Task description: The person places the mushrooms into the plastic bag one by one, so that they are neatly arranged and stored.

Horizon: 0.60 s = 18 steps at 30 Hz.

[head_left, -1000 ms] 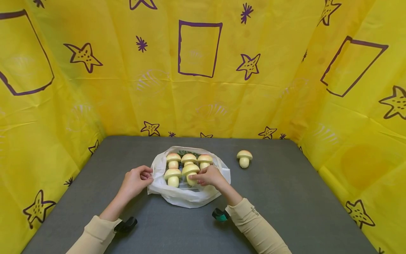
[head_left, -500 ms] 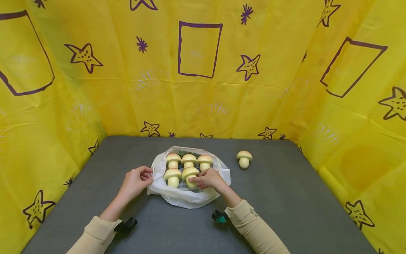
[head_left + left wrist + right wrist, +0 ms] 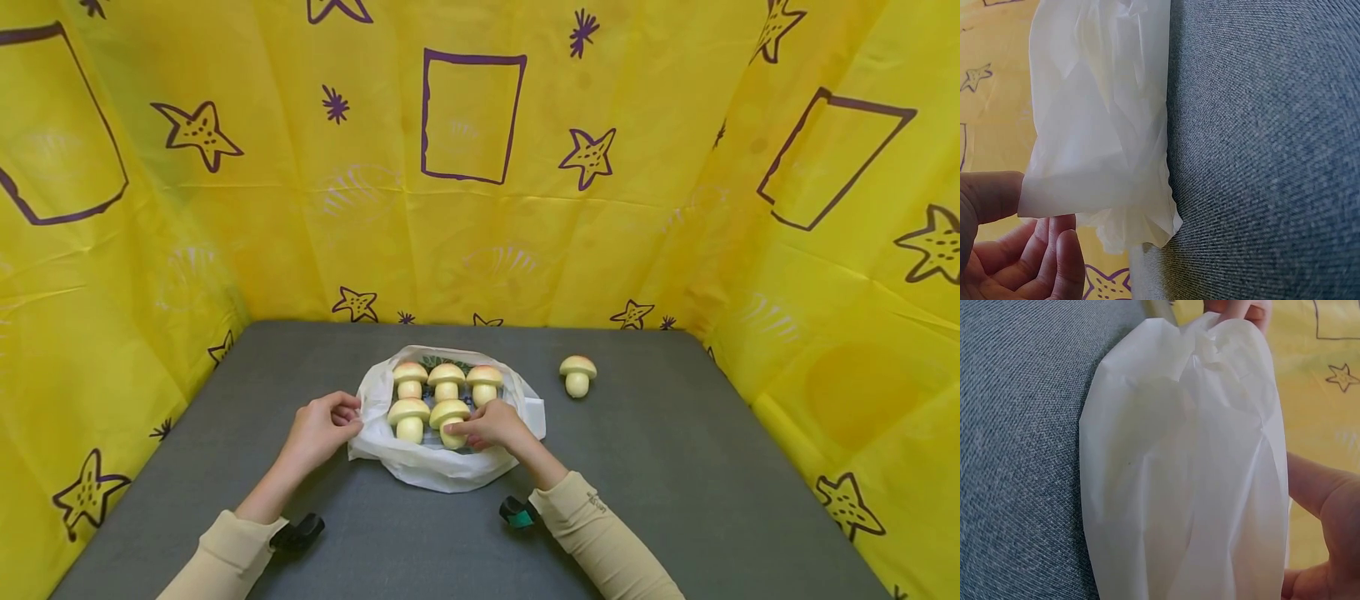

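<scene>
A white bag (image 3: 429, 471) lies with its mouth spread wide, several toy mushrooms inside in two rows. My left hand (image 3: 321, 425) pinches the bag's left rim; in the left wrist view its fingers (image 3: 1067, 269) lie behind the white sheet. Reaching over the right rim, my right hand (image 3: 497, 423) grips the stem of the front-row mushroom (image 3: 450, 410), whose cap faces away from me. Left of it sits another pale mushroom (image 3: 408, 411). In the right wrist view, the bag wall hides the fingertips and the gripped mushroom.
One more mushroom (image 3: 577, 376) stands alone on the grey tabletop (image 3: 645, 450), right of the bag. A patch of dark green print (image 3: 442, 362) shows at the back inside the bag. Yellow cloth (image 3: 480, 242) walls the table at the back and sides.
My right hand has brought the gripped mushroom slightly down and toward me, into line with its neighbour in the front row. The left hand keeps its place at the bag's rim.
</scene>
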Available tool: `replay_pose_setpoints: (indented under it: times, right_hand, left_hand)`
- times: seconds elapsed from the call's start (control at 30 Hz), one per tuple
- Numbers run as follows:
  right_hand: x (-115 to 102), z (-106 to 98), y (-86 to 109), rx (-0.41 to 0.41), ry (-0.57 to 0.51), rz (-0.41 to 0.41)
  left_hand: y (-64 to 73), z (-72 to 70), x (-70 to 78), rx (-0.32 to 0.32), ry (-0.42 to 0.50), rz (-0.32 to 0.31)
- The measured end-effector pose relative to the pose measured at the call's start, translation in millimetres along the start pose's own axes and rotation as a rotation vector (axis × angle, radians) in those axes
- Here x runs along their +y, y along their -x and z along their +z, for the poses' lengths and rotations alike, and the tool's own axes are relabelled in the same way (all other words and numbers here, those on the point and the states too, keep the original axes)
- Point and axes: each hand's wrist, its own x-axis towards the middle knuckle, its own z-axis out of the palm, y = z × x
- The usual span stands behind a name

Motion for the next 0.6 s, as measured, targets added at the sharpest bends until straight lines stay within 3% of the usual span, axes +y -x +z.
replay_pose_setpoints:
  times: [0.6]
  right_hand:
    - [-0.1, 1.4, 0.1, 0.001, -0.005, -0.021]
  left_hand:
    - [0.4, -1.3, 2.0, 0.003, 0.006, 0.014]
